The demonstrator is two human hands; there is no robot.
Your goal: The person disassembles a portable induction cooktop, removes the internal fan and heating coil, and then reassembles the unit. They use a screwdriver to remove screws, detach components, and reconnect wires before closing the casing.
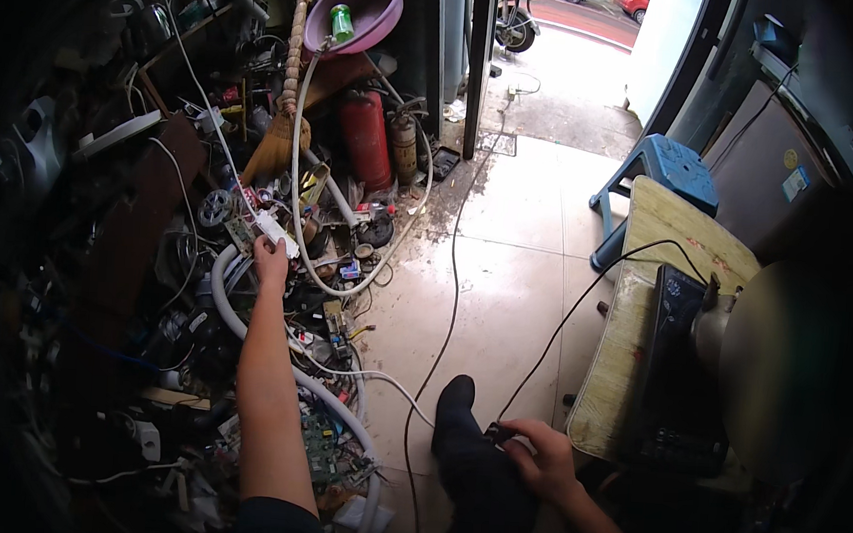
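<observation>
My left hand (270, 260) reaches into the heap of parts on the left, its fingers closed on the near end of a white power strip (276, 231). A white cord (207, 102) runs up from beside the strip toward the top left. Above my knee, my right hand (544, 456) pinches a small black plug (497, 432). From that plug a black cable (565, 324) arcs up to the black induction cooker (672, 330) on the small table at my right. The plug's prongs are too small to make out.
Loose circuit boards (323, 446), grey hoses (317, 385) and scrap crowd the left. A red fire extinguisher (365, 141), a straw broom (276, 145) and a pink basin (364, 9) stand behind. A blue stool (677, 169) adjoins the yellowed table (605, 375). A dark cable (457, 268) crosses the tiles.
</observation>
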